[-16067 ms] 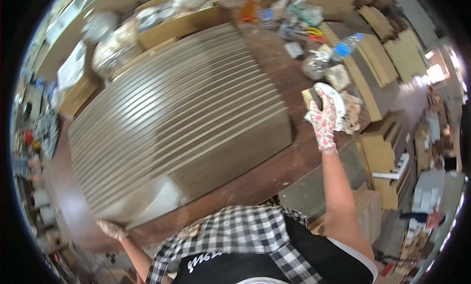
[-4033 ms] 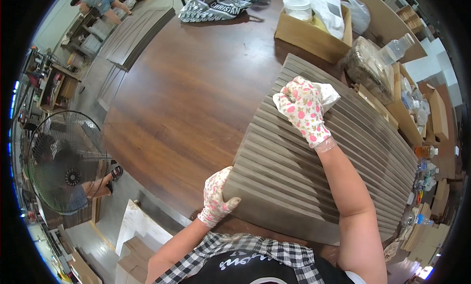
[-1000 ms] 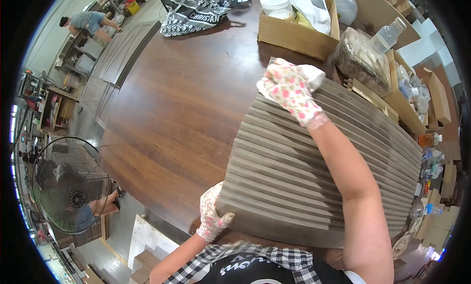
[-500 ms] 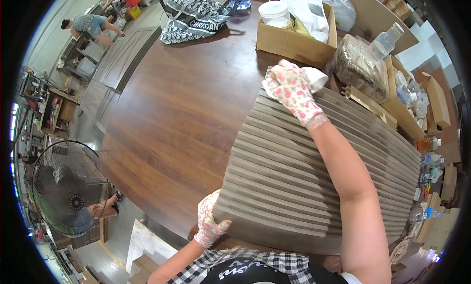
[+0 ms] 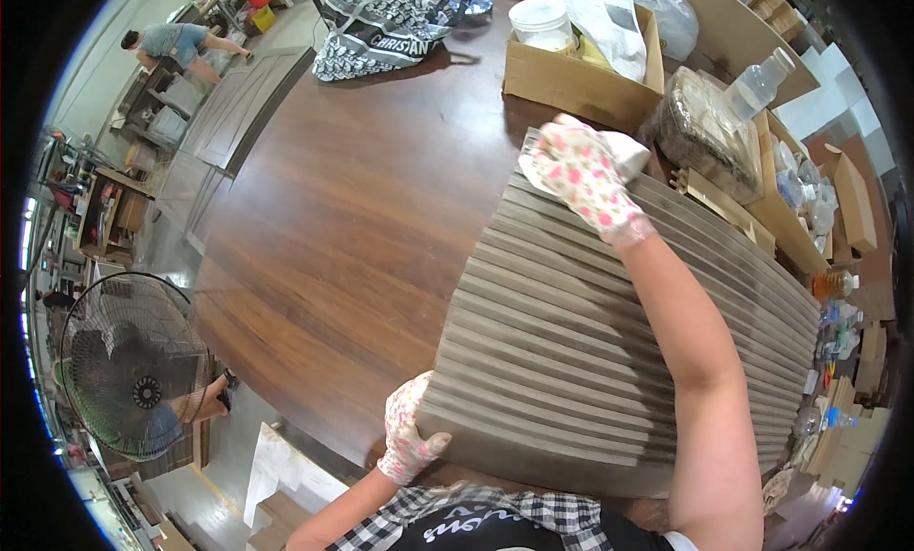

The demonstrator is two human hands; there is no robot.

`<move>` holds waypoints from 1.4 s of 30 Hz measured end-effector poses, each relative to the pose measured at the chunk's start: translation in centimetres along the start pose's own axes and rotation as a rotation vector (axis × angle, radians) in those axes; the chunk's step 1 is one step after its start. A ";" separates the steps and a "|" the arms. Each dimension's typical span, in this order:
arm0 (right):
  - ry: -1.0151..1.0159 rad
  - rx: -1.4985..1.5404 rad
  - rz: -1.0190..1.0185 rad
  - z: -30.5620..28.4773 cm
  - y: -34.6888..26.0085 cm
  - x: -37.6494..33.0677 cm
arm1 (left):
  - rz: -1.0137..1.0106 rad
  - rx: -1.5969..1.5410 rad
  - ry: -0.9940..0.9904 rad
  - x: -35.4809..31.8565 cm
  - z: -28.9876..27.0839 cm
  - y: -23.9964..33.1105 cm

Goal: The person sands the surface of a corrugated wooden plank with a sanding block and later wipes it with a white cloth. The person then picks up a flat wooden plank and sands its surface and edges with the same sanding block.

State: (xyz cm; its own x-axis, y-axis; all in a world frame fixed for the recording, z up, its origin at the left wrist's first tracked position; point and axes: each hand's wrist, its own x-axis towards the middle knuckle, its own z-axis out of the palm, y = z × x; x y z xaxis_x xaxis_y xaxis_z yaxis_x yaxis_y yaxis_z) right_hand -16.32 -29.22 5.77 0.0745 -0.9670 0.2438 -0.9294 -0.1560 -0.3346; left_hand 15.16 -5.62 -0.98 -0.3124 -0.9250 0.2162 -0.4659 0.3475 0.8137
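A grey-brown ridged wooden panel (image 5: 562,332) lies on the brown tabletop, its grooves running left to right. At its near left corner is my left hand (image 5: 411,432), in a white glove with pink flowers, closed around the edge with the thumb on the near side. My right hand (image 5: 583,175), in a matching glove, is closed on a white cloth (image 5: 625,154) and presses it on the panel's far left end. The cloth shows beyond the knuckles and beside the fingers. What lies under the right palm is hidden.
Behind the panel stands a cardboard box (image 5: 581,82) with a white tub (image 5: 541,23) and papers. A wrapped bundle (image 5: 709,137), a clear bottle (image 5: 759,84) and a box of plastic bottles line the right. A patterned bag (image 5: 376,32) sits far left; a fan (image 5: 138,365) stands left.
My right hand has shifted slightly to the right with the cloth at the panel's far end. My left hand keeps its hold at the near corner. The view has shifted a little.
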 end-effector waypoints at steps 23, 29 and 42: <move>0.367 0.172 -0.008 2.0 1.8 3.2 | -0.061 -0.051 0.027 -0.7 0.5 0.1; 0.252 -0.084 -0.098 -2.4 6.2 -4.5 | -0.067 -0.017 0.013 -1.0 0.5 0.1; 0.065 0.180 -0.282 -2.1 2.5 -0.2 | -0.043 0.004 -0.010 -0.8 0.1 0.0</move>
State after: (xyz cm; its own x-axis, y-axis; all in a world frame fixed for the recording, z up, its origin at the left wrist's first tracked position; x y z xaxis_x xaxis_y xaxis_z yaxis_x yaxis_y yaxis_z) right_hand -19.38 -28.99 6.77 0.2907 -0.8670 0.4048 -0.7966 -0.4537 -0.3995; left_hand 15.34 -4.88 -1.17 -0.3006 -0.9374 0.1759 -0.4820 0.3085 0.8200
